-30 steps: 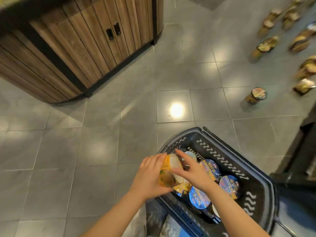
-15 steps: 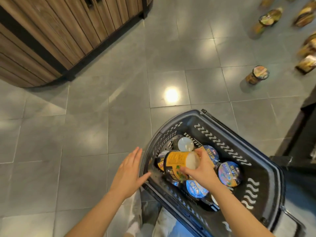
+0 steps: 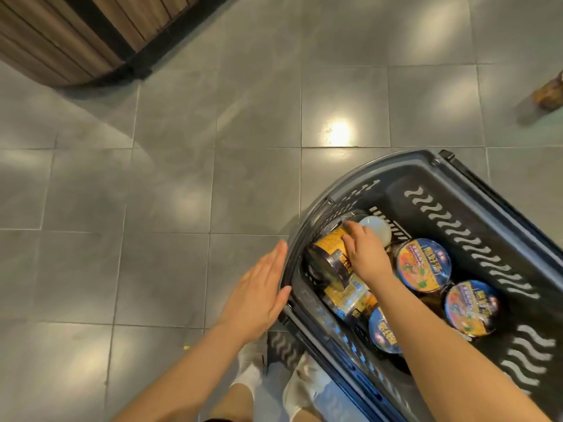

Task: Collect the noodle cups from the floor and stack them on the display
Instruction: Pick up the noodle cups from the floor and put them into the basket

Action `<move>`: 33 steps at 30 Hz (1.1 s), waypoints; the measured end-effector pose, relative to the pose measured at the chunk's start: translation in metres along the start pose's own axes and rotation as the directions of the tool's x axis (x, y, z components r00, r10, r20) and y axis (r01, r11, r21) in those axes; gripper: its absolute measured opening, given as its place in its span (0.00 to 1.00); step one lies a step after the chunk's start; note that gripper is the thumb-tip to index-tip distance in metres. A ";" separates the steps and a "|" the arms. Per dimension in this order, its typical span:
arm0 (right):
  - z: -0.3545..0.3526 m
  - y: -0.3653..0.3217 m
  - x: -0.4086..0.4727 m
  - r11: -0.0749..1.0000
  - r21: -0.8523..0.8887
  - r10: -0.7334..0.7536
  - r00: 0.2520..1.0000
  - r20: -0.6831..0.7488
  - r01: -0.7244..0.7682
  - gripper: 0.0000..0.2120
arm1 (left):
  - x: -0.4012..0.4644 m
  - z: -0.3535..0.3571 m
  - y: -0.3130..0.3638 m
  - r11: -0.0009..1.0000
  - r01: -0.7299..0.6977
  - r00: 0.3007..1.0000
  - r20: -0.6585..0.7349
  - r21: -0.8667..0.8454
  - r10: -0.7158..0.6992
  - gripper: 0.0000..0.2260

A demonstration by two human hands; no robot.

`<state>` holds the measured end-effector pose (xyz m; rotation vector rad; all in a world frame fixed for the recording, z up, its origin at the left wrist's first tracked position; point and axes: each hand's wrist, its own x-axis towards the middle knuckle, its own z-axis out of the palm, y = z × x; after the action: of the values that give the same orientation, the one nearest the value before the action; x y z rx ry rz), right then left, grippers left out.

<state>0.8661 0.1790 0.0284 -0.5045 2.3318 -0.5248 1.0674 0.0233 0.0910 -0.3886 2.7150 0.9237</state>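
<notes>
Head view: right hand (image 3: pixel 364 254) grips a yellow noodle cup (image 3: pixel 330 254) lying on its side inside the black shopping basket (image 3: pixel 475 196); left hand (image 3: pixel 259 295) flat, fingers straight, against the basket rim; blue-lidded cups (image 3: pixel 423 264) upright beside it

I take this for a shop. A dark plastic shopping basket (image 3: pixel 475 190) with slotted walls stands on a floor (image 3: pixel 182 178) of large grey tiles, filled with sealed, printed noodle cups (image 3: pixel 423 264). A wood-slatted display unit (image 3: pixel 61 35) with a black plinth curves across the upper left corner.
</notes>
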 end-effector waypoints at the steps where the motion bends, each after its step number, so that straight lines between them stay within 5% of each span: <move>1: -0.001 -0.005 -0.005 0.999 -0.052 -0.003 0.999 0.041 0.005 0.24 | -0.001 0.000 0.000 1.000 0.000 1.000 -0.001 0.007 0.000 0.31; 6: -0.006 -0.018 -0.034 0.984 -0.175 0.047 0.982 0.183 -0.014 0.42 | -0.001 -0.004 0.002 1.000 0.002 1.000 0.005 0.020 -0.002 0.33; 11: -0.020 -0.015 -0.023 0.998 -0.058 0.046 0.965 0.258 -0.031 0.32 | 0.001 -0.007 0.002 0.999 -0.003 1.000 0.005 0.041 0.003 0.33; 16: -0.035 0.002 -0.021 0.952 0.247 0.125 0.965 0.229 -0.182 0.19 | 0.002 -0.007 0.000 0.999 -0.014 1.000 0.004 0.043 0.014 0.33; 20: -0.020 0.016 -0.009 0.993 0.113 0.008 0.972 0.234 -0.035 0.28 | 0.002 -0.004 -0.002 0.998 -0.027 0.999 -0.036 0.052 0.029 0.34; 23: -0.002 0.014 -0.009 0.999 0.011 0.033 0.957 0.287 -0.038 0.26 | 0.003 -0.004 -0.001 0.999 -0.024 0.999 -0.034 0.047 0.025 0.34; 27: 0.020 0.005 -0.015 0.935 -0.348 0.041 0.948 0.315 0.075 0.50 | 0.004 -0.003 -0.005 0.998 -0.038 0.998 -0.039 0.049 0.040 0.34; 31: 0.028 0.007 -0.012 0.886 -0.416 -0.140 0.973 0.183 0.206 0.38 | 0.012 -0.004 -0.007 0.995 -0.065 0.994 -0.082 0.078 0.072 0.33; 33: 0.025 0.016 -0.017 0.923 -0.306 -0.188 0.968 0.164 0.231 0.27 | 0.014 -0.006 -0.007 0.994 -0.058 0.994 -0.083 0.096 0.066 0.33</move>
<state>0.8911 0.1950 0.0125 -0.9246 2.2570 -0.1944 1.0556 0.0120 0.0872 -0.3343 2.8515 0.8092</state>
